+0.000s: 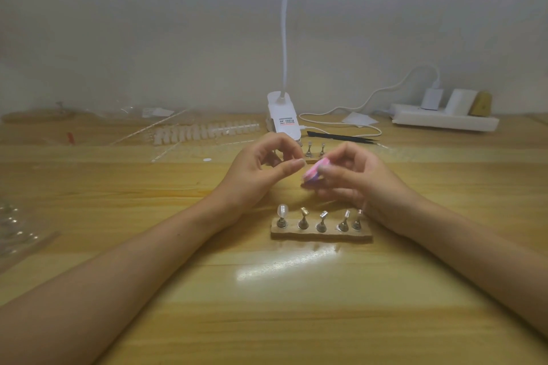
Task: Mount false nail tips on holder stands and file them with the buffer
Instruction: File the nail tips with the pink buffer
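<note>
Filing seems to be the step: fingers of the right hand [360, 178] pinch a pink buffer block [316, 169] beside the left hand [255, 175], its fingers curled, contents unclear; next, light strokes.

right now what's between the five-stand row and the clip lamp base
Head view: left hand, right hand gripping the pink buffer, then two more holder stands.

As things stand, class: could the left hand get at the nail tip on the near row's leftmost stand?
Probably yes: the left hand hovers close behind that nail tip, with only bare table between them; the right hand, holding the buffer, sits off to the side.
</note>
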